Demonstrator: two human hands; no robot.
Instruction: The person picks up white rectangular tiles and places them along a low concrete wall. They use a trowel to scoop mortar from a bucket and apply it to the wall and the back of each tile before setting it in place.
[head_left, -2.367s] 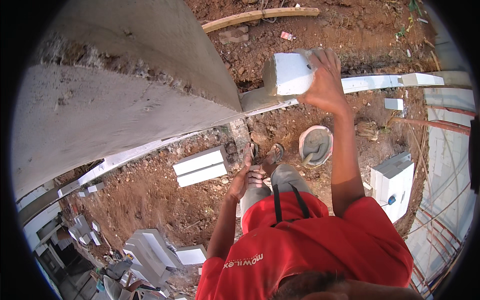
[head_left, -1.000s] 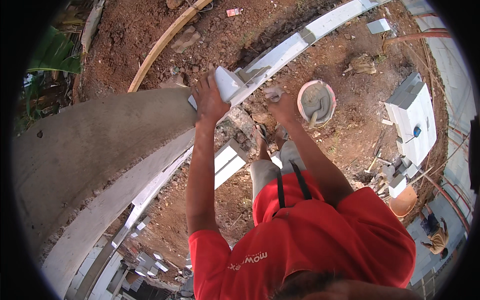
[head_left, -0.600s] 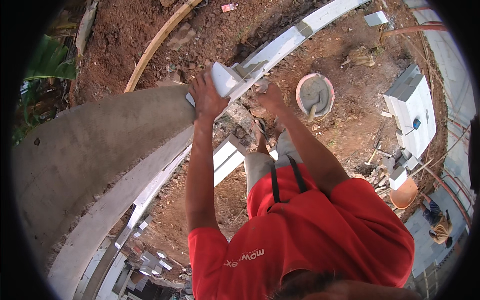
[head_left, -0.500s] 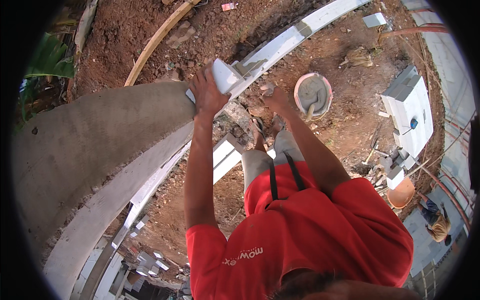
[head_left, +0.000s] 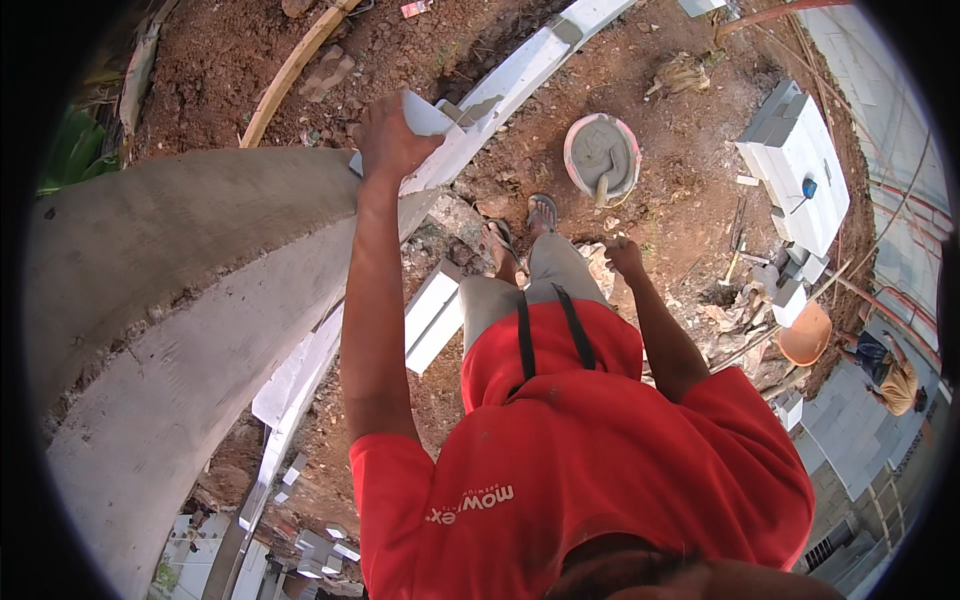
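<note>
My left hand (head_left: 392, 143) grips the end of a white block (head_left: 426, 117) set on top of the curved wall, beside the end of the grey rendered section (head_left: 200, 215). Its fingers wrap over the far side and the thumb lies along the near side. Away from the wall, my right hand (head_left: 625, 258) hangs in front of my right thigh with its fingers curled closed. Whatever may be inside that hand is hidden. Grey mortar (head_left: 487, 106) lies on the white wall course (head_left: 520, 80) past the block.
A round bucket of wet mortar (head_left: 602, 160) with a handled tool (head_left: 601, 190) stands on the soil ahead right. White blocks (head_left: 800, 180) are stacked at the right, near an orange basin (head_left: 805, 334). Other blocks (head_left: 432, 318) lie by my legs. A co-worker (head_left: 888, 375) is at far right.
My right hand has drawn back from beside the wall toward my right thigh. My left hand stays on the block. The whole view has shifted slightly.
</note>
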